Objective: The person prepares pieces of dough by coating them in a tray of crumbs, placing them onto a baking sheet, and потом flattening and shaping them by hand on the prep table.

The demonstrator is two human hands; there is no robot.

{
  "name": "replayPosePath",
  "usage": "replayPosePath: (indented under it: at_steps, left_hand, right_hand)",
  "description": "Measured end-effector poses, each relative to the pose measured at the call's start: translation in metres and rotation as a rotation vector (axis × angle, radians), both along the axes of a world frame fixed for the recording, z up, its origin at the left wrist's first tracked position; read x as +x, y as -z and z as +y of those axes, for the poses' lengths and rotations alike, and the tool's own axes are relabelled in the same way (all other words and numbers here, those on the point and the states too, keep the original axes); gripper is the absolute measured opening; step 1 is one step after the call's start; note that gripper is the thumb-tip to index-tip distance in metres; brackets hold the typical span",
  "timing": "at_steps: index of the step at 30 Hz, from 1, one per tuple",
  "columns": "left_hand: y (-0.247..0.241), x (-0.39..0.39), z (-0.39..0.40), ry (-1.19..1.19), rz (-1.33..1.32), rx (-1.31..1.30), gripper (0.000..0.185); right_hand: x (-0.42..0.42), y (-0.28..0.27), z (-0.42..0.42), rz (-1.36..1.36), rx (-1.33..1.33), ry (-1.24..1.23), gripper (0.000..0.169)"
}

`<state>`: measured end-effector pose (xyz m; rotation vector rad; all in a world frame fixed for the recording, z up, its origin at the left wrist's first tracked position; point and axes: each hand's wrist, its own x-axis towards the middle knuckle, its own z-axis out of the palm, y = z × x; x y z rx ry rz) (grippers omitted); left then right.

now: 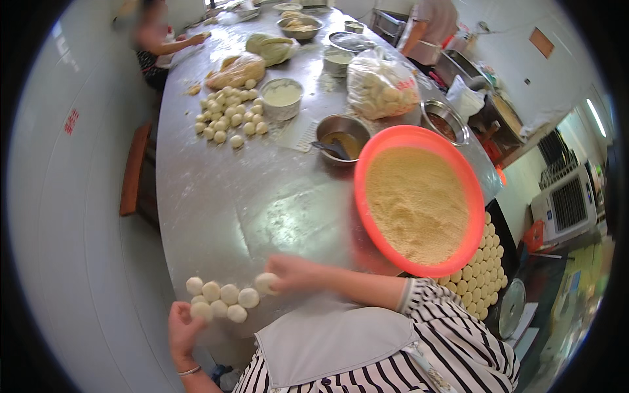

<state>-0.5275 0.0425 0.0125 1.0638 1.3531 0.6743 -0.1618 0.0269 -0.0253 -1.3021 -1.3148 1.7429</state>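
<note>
My right hand [297, 274], blurred, grips a round piece of pale dough [265, 283] just above the steel tabletop. At the near left edge of the table, my left hand [183, 326] pinches another dough round [201, 311] between thumb and fingers. Between the two hands, several flattened dough balls [229, 294] sit in two short rows. To the right stands a large red plastic basin [360, 196] holding pale yellow crumbs or seeds [417, 201]. My right forearm passes in front of the basin's near side.
Farther along the steel table [206, 196] lie several small dough balls [231, 110], a steel bowl [344, 123] with a dark spatula, a flour pot [281, 98] and a filled plastic bag [381, 86]. A black tray of dough discs [484, 265] is at right. Two people work beyond.
</note>
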Motion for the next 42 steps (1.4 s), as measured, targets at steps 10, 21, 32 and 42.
replayPosePath:
  at_steps: [10, 21, 32, 42]
  left_hand:
    - [-0.060, 0.299, 0.047, 0.642, -0.009, 0.706, 0.032]
    - [0.009, 0.497, -0.017, 1.231, 0.300, 1.206, 0.016]
    - [-0.039, 0.506, -0.043, 1.176, 0.577, 0.971, 0.032]
    - [-0.027, 0.506, -0.040, 1.275, 0.524, 1.191, 0.033]
  right_hand:
    - [0.213, -0.116, -0.175, -0.424, 0.210, 0.833, 0.032]
    - [0.281, -0.041, -0.225, -1.168, 0.519, 0.586, 0.027]
    - [0.276, -0.035, -0.223, -1.052, 0.330, 0.495, 0.021]
    - [0.279, -0.040, -0.217, -1.086, 0.413, 0.332, 0.037]
